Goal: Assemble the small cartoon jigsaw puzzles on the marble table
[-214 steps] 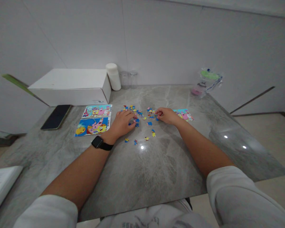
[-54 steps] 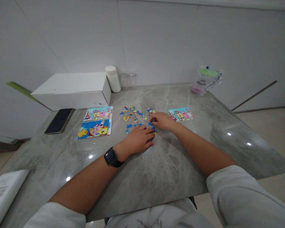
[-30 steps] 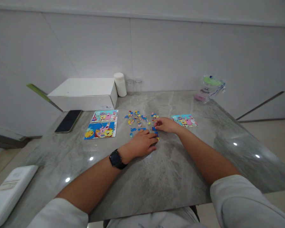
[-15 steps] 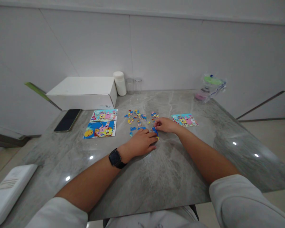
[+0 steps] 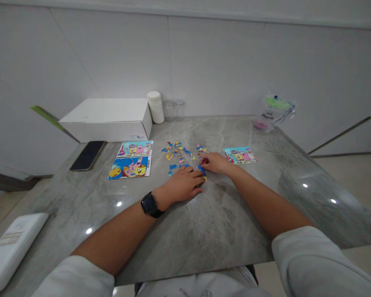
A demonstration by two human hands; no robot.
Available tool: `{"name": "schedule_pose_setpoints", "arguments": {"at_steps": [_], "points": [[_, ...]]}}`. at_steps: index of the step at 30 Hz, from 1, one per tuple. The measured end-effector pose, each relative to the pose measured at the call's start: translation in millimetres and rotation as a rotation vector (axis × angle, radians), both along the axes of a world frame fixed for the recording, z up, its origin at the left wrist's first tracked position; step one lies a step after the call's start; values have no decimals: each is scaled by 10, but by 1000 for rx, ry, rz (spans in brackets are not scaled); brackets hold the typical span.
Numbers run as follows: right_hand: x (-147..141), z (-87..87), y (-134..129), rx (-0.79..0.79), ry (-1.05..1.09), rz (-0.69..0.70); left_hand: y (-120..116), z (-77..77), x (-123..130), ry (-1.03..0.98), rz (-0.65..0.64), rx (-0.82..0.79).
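Observation:
A partly joined jigsaw puzzle [image 5: 173, 168] in blue lies on the grey table, much of it covered by my hands. My left hand [image 5: 187, 182] rests flat over it with the fingers stretched out, a black watch [image 5: 149, 204] on the wrist. At the puzzle's upper right corner, my right hand [image 5: 215, 163] has thumb and forefinger pinched on a small blue puzzle piece [image 5: 200, 168], mostly hidden by the fingertips. Just beyond are loose puzzle pieces [image 5: 176, 151], with a smaller cluster of pieces [image 5: 200, 149] to their right.
Left of the puzzle are two picture cards [image 5: 135, 149] and a phone [image 5: 88, 156]. Another picture card [image 5: 240, 155] lies right. A white box [image 5: 106, 119], white bottle [image 5: 155, 108], two clear glasses [image 5: 179, 110] and plastic bag [image 5: 273, 113] stand behind. A white case [image 5: 15, 251] is near left.
The view has tipped very slightly, so everything sits a few pixels higher. Both hands keep nearly the same place on the puzzle.

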State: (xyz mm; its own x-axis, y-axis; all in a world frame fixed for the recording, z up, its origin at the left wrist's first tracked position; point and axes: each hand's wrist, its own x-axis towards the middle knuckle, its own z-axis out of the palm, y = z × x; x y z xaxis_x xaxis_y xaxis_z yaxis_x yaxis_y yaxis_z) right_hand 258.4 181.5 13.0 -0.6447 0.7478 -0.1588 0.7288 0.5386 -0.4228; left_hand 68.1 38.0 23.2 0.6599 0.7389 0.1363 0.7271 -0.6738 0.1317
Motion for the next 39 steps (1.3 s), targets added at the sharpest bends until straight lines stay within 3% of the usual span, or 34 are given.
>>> {"name": "schedule_pose_setpoints", "arguments": {"at_steps": [21, 26, 30, 35, 39], "points": [[14, -66, 17, 44, 53, 14, 11, 21, -31, -28, 25, -5], [26, -16, 7, 36, 77, 23, 30, 61, -72, -44, 55, 16], [85, 93, 53, 47, 129, -29, 124, 185, -241, -123, 127, 70], [168, 275, 291, 218, 133, -162, 280, 380, -561, -286, 318, 198], [54, 310, 546, 329, 25, -125, 345, 442, -712, -354, 381, 263]]}}
